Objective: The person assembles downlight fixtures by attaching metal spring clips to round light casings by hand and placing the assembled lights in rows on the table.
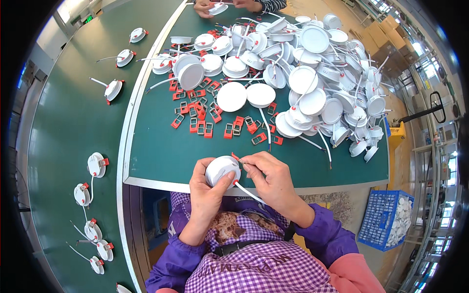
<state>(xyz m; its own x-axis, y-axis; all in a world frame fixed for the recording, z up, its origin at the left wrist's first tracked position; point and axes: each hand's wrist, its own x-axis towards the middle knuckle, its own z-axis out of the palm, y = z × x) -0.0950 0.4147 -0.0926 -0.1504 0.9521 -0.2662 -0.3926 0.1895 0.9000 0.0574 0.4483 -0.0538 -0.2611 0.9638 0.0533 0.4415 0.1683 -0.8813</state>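
My left hand (207, 193) grips a round white downlight (221, 170) by its rim, close to the table's front edge. A white cable leaves the downlight beside a small red grommet and runs under my right hand (269, 180). Between the thumb and fingertips of that hand is a spring clip (238, 157) with a red tip, held against the downlight's far right side. Whether the clip is seated there I cannot tell. Loose red-and-metal spring clips (208, 130) lie on the green table beyond my hands.
A large heap of white downlights (312, 100) with trailing cables covers the table's right side. Downlights with red clips (97, 165) stand along the green surface (63, 132) at left. Another person's hands (204, 7) work at the far edge. A blue crate (376, 219) stands at right.
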